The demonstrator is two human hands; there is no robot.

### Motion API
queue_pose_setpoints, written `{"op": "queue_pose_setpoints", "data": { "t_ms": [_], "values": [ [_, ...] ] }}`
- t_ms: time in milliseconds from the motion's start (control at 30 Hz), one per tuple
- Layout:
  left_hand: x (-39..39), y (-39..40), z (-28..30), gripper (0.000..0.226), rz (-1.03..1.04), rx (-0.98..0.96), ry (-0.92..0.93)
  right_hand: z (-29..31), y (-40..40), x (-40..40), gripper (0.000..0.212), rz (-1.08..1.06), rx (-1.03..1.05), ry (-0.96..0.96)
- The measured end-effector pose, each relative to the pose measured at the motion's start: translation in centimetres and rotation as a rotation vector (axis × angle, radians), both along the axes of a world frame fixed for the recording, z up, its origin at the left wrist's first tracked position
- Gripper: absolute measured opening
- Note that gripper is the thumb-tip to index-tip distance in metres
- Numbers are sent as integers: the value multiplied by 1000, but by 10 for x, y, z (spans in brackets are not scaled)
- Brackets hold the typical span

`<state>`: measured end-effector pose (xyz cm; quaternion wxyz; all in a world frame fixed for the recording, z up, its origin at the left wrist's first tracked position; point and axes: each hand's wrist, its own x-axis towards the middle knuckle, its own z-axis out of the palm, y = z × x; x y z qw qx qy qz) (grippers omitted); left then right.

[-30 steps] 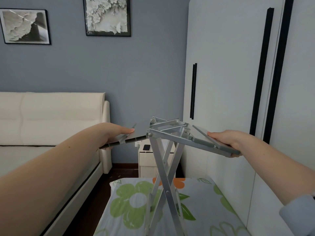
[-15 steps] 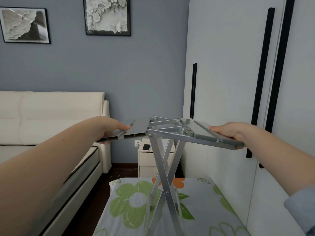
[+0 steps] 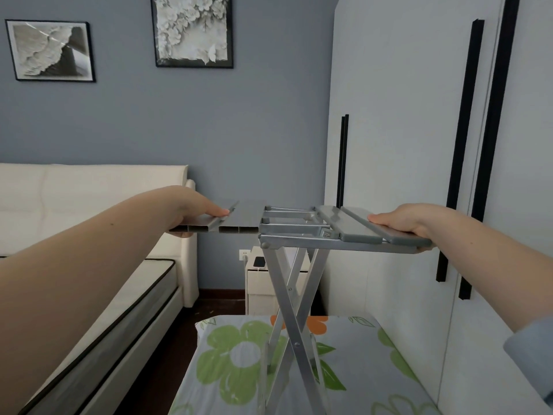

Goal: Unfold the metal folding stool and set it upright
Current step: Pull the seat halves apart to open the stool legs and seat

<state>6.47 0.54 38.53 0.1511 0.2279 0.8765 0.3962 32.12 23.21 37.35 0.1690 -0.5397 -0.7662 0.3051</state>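
Stool (image 3: 299, 232) seat halves now level; hands unmoved.

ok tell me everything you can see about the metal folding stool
The metal folding stool looks like bare silver-grey aluminium. Its seat, made of flat hollow slats in two wings, lies spread nearly level, with an open gap of linkage bars in the middle. Below, crossed legs riveted scissor-style reach down over the floral-covered surface; the feet are out of view. The left hand grips the left wing's edge, the right hand the right wing's.

free: over bed (image 3: 89, 310) | blocked: wardrobe (image 3: 404, 145) right, just beside stool (image 3: 299, 235)
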Motion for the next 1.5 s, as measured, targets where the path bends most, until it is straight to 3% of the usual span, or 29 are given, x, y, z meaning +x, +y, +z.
{"op": "queue_pose_setpoints", "data": {
  "t_ms": [1500],
  "values": [
    [27, 32, -16, 40, -36, -6, 3, 5, 11, 5, 45, 8, 44, -79]
  ]
}}
